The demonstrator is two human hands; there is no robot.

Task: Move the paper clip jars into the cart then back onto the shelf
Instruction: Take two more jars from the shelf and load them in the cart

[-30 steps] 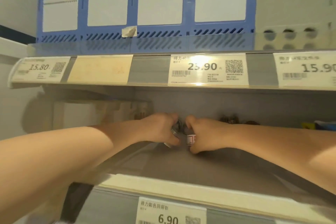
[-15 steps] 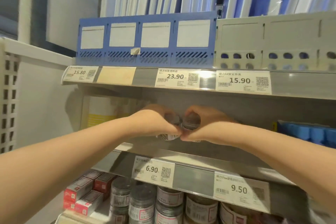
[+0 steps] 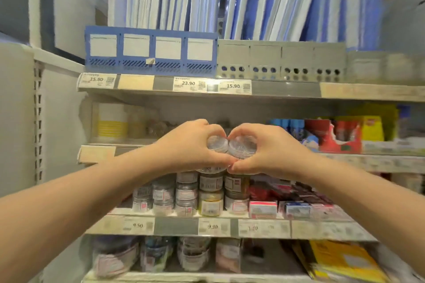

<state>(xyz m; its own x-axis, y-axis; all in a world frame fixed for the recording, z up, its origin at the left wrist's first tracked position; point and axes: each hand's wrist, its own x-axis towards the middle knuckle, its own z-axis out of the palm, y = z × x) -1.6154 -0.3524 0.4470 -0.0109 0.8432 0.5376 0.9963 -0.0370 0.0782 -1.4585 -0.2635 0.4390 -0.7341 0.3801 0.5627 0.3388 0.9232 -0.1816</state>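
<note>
Left grip (image 3: 190,145) and right grip (image 3: 264,147) are each clenched round a paper clip jar as you stand before the stationery shelf (image 3: 96,153), seen from the head camera. A second ago both were buried deep in the shelf's shaded recess. Now they have drawn clear of its lip. The left jar (image 3: 217,143) and right jar (image 3: 241,148) ride side by side in the open air, touching, with your fingertips and thumbs meeting around them. On that evidence the lift-off looks done, and the carry to the cart, which is out of view, comes next. Both jars are small round tubs of clear, glossy plastic with clear lids, and the left one shows a paper label low on its wall. Their contents are too blurred to make out. Below them, similar stacked jars (image 3: 186,195) fill a lower shelf. Above, blue file holders (image 3: 150,53) of slotted hard plastic stand over printed price tags (image 3: 188,84).
</note>
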